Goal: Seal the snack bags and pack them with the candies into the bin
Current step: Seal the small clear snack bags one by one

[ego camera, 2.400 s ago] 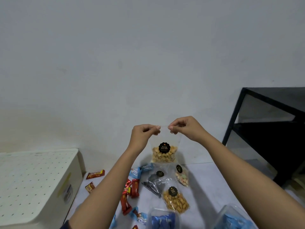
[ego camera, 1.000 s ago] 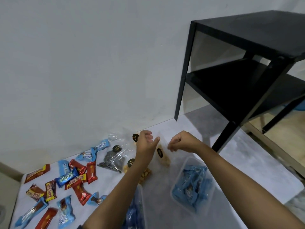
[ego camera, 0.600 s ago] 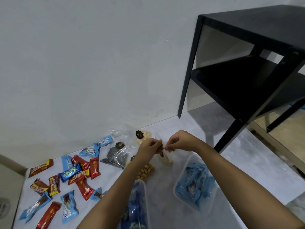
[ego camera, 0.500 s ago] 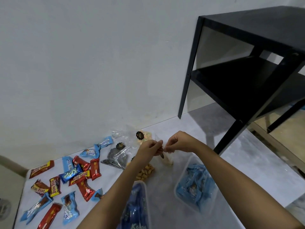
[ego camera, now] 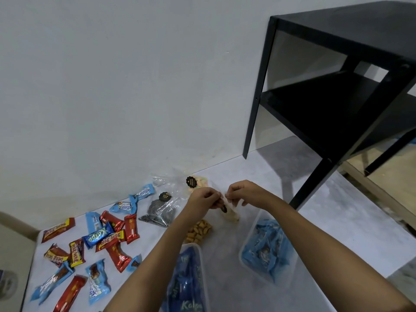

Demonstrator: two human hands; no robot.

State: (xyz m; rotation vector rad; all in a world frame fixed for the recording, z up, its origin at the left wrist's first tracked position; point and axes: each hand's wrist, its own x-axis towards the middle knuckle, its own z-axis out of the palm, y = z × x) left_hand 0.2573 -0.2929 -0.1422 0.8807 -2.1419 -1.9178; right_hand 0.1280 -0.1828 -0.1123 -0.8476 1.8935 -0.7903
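Snack bag (ego camera: 230,212) pinched between left hand (ego camera: 203,198) and right hand (ego camera: 242,192).

Bare forearms (ego camera: 157,255) stretched forward, converging at the snack bag (ego camera: 231,214), left hand (ego camera: 203,199) and right hand (ego camera: 242,192) close together at its top edge, fingers curled, each pinching it.

A black two-tier table (ego camera: 360,30) stands beside the white wall (ego camera: 112,86) — wooden floor (ego camera: 400,176) beyond.
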